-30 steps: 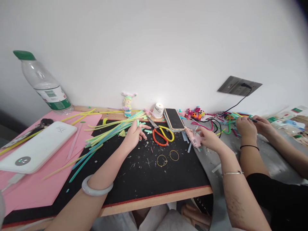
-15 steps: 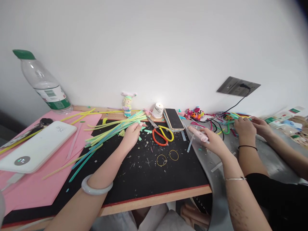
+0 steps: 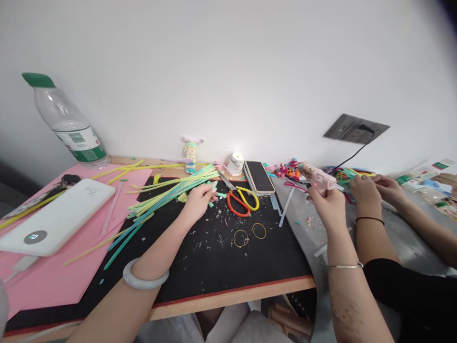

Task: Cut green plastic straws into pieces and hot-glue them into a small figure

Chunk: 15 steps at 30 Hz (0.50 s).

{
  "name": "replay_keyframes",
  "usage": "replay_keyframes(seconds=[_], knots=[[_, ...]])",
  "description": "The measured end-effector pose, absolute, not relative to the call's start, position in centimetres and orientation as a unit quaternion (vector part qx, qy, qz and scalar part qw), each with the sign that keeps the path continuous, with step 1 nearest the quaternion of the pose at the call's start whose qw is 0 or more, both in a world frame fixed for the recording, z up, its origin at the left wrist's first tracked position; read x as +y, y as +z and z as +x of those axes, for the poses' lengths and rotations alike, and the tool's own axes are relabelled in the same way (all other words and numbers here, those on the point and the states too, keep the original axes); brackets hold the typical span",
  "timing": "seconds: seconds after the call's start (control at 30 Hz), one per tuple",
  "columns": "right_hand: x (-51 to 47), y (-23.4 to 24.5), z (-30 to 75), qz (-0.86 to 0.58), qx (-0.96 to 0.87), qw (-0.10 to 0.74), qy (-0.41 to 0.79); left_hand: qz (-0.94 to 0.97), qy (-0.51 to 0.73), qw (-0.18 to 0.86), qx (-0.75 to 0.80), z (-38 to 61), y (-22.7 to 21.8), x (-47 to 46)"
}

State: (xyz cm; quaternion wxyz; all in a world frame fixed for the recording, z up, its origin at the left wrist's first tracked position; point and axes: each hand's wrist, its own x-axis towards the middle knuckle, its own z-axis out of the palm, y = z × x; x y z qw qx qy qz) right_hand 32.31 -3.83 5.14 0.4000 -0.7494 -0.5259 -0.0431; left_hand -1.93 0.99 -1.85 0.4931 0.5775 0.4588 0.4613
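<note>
My left hand (image 3: 198,201) is pinched around a short pale-green piece of pipe cleaner (image 3: 214,185), above the black mat. Beside it fans a bundle of yellow, green and blue pipe cleaners (image 3: 167,195). Scissors (image 3: 238,200) with orange and yellow handles lie just right of that hand. Over the grey mat, my right hand (image 3: 329,206) grips a pink hot glue gun (image 3: 323,180) showing a small red light. A small pipe-cleaner doll (image 3: 190,156) stands against the wall.
A phone (image 3: 260,177) and a white cup (image 3: 236,164) stand at the back. Rubber bands (image 3: 259,231) and scraps lie on the black mat (image 3: 214,267). At left are a power bank (image 3: 64,214) and bottle (image 3: 76,128). A co-worker's hands (image 3: 366,195) work at right.
My right hand has lifted and turned the glue gun, bringing it farther back and to the right. My left hand has shifted slightly right, its fingers still pinched.
</note>
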Motion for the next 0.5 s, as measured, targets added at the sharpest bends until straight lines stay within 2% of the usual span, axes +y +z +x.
replay_keyframes(seconds=[0.1,0.23,0.37,0.5], knots=[[-3.7,5.0,30.9,-0.676,-0.544,0.478,0.134,0.543,0.458,0.543,0.448,-1.7,-1.6,0.8],[-3.0,4.5,28.1,-0.592,-0.585,0.483,0.273,0.51,0.449,0.575,0.457,-1.5,-1.2,0.4],[-1.9,3.5,25.3,-0.555,-0.632,0.447,0.306,0.524,0.428,0.584,0.449,-1.4,-1.4,0.4],[-1.6,2.2,22.8,-0.551,-0.659,0.439,0.265,0.521,0.41,0.61,0.434,-1.4,-1.5,0.4]])
